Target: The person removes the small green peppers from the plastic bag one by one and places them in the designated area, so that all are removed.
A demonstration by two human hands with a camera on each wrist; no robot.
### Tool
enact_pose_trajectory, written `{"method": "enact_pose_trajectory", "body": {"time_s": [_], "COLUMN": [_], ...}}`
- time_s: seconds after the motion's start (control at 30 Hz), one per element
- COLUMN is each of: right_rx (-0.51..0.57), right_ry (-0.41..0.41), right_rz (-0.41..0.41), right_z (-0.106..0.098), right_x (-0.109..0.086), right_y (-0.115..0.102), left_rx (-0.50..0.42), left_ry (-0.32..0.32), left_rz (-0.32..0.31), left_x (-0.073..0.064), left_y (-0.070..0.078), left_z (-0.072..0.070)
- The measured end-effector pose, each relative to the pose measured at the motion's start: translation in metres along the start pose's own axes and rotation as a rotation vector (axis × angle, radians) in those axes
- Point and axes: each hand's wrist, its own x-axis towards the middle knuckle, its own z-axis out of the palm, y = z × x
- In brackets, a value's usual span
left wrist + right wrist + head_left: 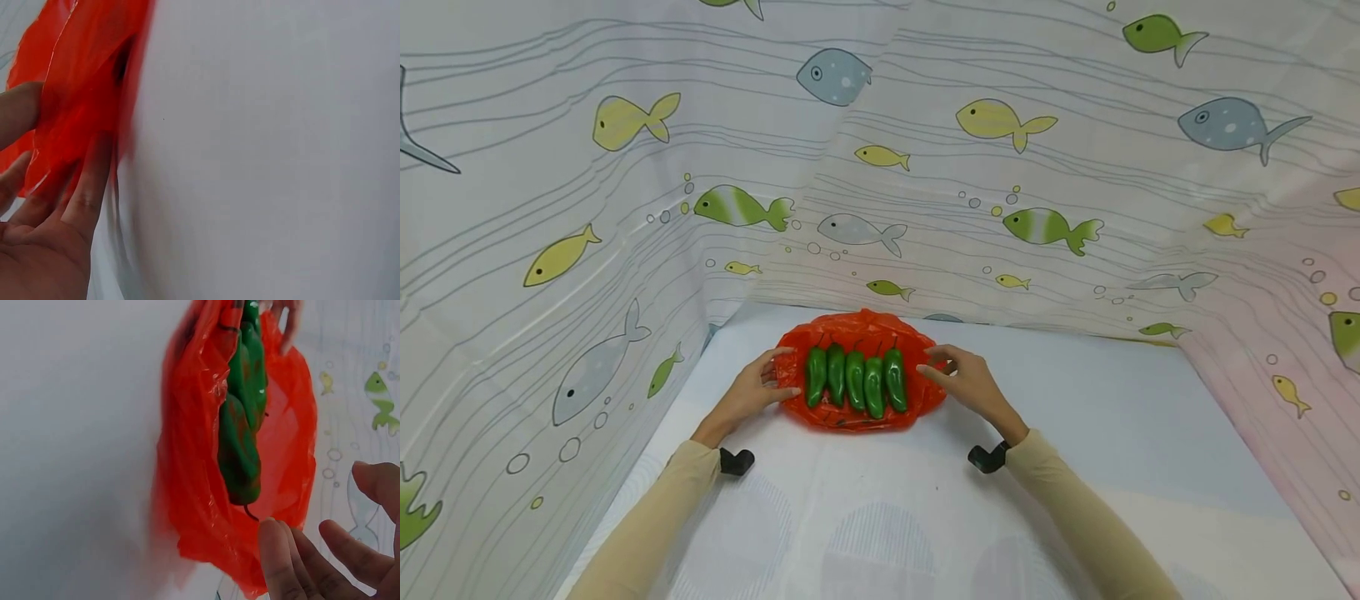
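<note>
Several glossy green chili peppers (pixel 854 381) lie side by side in a red plastic bag (pixel 863 326), stems pointing to the far side. The bag is spread wide, its crumpled rim around them. At the bag's left edge is my left hand (pixel 752 390), fingers loosely spread; in the left wrist view its fingertips touch the thin red film, some showing through it. My right hand (pixel 967 382) is at the right edge, thumb and fingers apart over the rim. From the right wrist, the nearest pepper (pixel 240 453) shows with its thin dark stem beside the fingertips.
A pale tabletop (pixel 850 517) with faint round patterns lies under the bag. Fish-printed sheeting (pixel 925 192) rises behind and on both sides. Black wrist mounts (pixel 988 457) sit by the cuffs of both beige sleeves (pixel 1078 508).
</note>
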Motion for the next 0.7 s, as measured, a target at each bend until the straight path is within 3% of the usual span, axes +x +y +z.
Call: {"method": "enact_pose_trajectory", "body": {"time_s": [0.23,0.7], "right_rx": [0.022,-0.095], "right_ry": [-0.030,-0.061], "right_rz": [-0.017,0.017], "right_z": [0.013,0.030], "right_x": [0.016,0.046], "right_y": [-0.011,-0.017], "left_rx": [0.024,-0.015], "left_ry": [0.015,-0.002], "left_rz": [-0.002,0.001], "left_x": [0.000,0.002], "left_y": [0.000,0.002], "left_z": [-0.001,0.000]}}
